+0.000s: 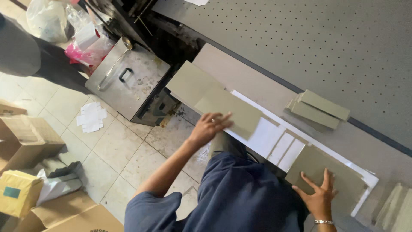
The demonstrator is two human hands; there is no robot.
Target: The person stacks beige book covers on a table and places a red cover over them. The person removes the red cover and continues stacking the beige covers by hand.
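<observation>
Two bare hands were at work over a grey worktop (257,92), each on a flat rectangular sheet of grey-green card. The left hand (209,126) had its fingers closed over the near edge of one grey-green card sheet (231,112), thumb beneath as far as could be told, holding it slightly raised. The right hand (318,194) lay flat with fingers spread wide, pressing down on a second grey-green card sheet (326,169) and gripping nothing. Between the hands ran a long white backing sheet (268,135) with narrow white strips (286,148) showing where no card covered it.

Judging by how things lay, the work looked partly done: the right-hand card sat in place on the white sheet, the left-hand one had not yet been set down flat, and the middle stretch remained bare. Beyond the left hand another larger grey-green board (189,81) rested on the worktop's edge. Further off from the right hand, a small stack of narrow grey-green card pieces (319,109) waited, and more pale pieces (397,208) lay to the right hand's outer side.

Past the worktop stretched a grey perforated panel (300,38). Below the left arm was a pale tiled floor (116,150) with a dented metal box with a black handle (124,81), brown cardboard cartons (30,137), a flat white cut-out (91,117) and plastic bags (47,19).
</observation>
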